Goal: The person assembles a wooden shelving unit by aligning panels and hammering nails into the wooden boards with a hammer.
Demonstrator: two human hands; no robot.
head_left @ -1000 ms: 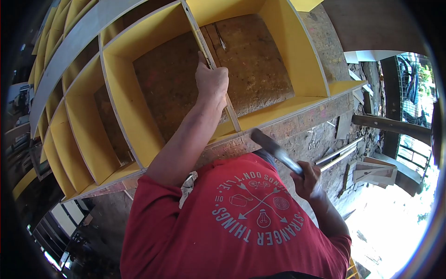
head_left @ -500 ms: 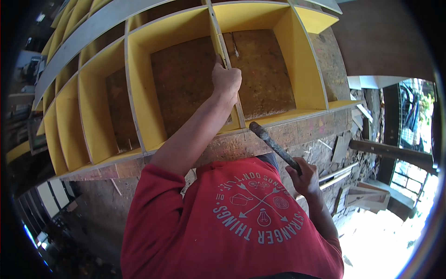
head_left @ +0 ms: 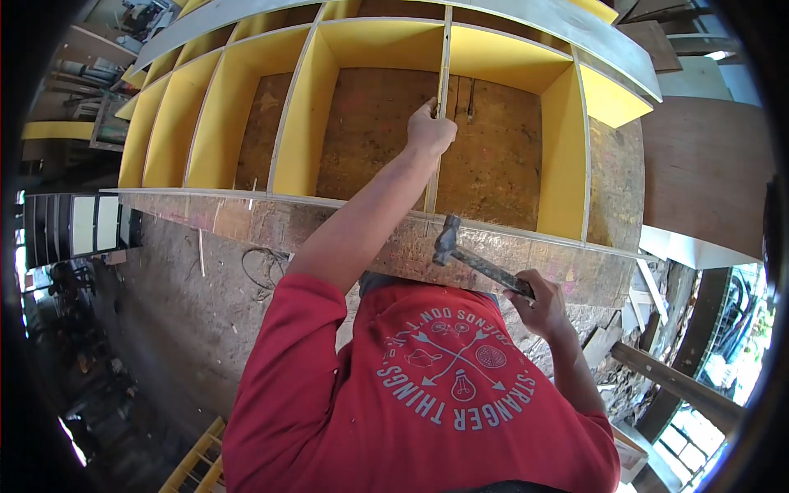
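My left hand (head_left: 431, 131) is closed around the upright divider board (head_left: 445, 70) of a yellow wooden shelf frame, its thumb side pointing up along the board. In my right hand (head_left: 540, 304) is a hammer (head_left: 481, 263), gripped near the end of its worn handle. The hammer's dark metal head (head_left: 446, 240) is just in front of the frame's near edge board (head_left: 353, 202), close to the foot of the divider. Yellow compartments lie open on both sides of my left hand.
Beneath the frame is a stained wooden workbench (head_left: 567, 267). A long pale board (head_left: 526, 23) runs across the frame's far side. To the right lies a brown sheet panel (head_left: 703, 172). Wood scraps and a beam (head_left: 674, 382) are by the right wall. Coiled wire (head_left: 265, 267) is on the floor.
My view has shifted, so the frame sits further right and more of the left floor shows. The hammer has turned, and its head is now seen side-on. My left hand keeps hold of the divider.
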